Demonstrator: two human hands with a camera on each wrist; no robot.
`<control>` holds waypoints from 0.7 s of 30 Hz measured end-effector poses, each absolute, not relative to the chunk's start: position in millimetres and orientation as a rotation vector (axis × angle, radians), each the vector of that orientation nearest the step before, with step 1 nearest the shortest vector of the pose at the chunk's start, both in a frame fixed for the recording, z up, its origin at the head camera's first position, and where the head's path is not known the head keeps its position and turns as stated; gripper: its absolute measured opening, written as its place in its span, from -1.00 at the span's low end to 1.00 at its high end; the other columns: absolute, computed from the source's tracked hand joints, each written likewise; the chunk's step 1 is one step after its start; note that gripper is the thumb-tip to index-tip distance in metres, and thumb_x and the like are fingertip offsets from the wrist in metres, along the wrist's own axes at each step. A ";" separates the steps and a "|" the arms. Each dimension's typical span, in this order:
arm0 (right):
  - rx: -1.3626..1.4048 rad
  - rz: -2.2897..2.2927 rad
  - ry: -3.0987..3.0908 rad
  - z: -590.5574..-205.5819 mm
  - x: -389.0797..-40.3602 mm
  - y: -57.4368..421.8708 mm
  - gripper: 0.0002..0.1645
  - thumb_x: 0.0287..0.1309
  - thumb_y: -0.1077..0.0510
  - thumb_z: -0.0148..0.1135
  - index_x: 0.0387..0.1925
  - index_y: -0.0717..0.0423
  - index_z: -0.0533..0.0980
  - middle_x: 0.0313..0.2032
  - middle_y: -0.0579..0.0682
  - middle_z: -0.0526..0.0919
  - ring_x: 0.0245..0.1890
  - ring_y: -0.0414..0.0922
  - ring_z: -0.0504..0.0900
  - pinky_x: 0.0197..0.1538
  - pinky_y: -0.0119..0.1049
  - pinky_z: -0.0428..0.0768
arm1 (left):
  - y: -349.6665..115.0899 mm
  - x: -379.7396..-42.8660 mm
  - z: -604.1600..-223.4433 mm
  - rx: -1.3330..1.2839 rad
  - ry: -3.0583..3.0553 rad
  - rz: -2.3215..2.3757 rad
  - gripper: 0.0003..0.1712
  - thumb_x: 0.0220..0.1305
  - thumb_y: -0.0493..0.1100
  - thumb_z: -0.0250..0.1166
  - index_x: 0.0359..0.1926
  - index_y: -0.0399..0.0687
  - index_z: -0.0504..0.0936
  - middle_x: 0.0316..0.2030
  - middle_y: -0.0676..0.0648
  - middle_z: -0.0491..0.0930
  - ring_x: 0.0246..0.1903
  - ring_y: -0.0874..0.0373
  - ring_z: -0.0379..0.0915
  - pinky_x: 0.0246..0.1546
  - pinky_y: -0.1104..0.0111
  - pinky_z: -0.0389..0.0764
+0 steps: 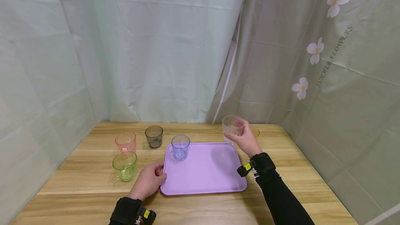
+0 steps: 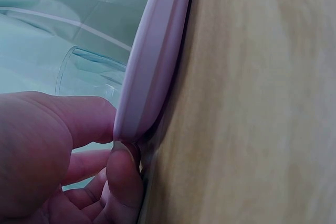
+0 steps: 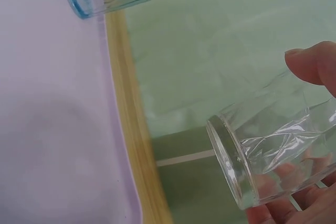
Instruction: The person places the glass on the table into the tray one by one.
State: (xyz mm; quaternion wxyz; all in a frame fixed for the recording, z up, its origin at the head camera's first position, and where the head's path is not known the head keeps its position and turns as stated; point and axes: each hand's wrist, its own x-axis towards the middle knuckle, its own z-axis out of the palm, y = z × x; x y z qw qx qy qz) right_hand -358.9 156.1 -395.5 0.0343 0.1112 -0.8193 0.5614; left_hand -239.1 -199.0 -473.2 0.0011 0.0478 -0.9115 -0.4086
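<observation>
In the head view my right hand (image 1: 248, 141) grips a clear glass (image 1: 229, 125) at the far right corner of a purple tray (image 1: 207, 171). The right wrist view shows the thumb on one side of the clear glass (image 3: 278, 140) and fingers on the other, its base toward the tray. My left hand (image 1: 148, 181) pinches the tray's left edge. In the left wrist view, the thumb lies at the tray rim (image 2: 144, 72) with a fingertip close under it. A blue glass (image 1: 180, 150) stands upright on the tray's far left corner.
Left of the tray stand a green glass (image 1: 125, 167), a pink glass (image 1: 126, 142) and a grey glass (image 1: 154, 136). Behind my right hand shows a bit of yellow rim (image 1: 257, 132), mostly hidden. Curtains (image 1: 172, 51) surround the wooden table (image 1: 300, 183).
</observation>
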 end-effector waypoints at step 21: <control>0.372 1.775 -2.533 -410.9 -358.0 142.0 0.10 0.08 -0.07 0.53 0.52 -0.06 0.10 0.40 0.03 0.36 0.29 0.06 0.39 0.28 -0.01 0.43 | -198.8 -239.1 -472.5 0.154 -2.865 -1.283 -0.43 0.24 -0.24 0.32 0.26 -0.34 0.53 -0.42 -0.04 0.46 -0.43 0.12 0.36 -0.42 0.34 0.33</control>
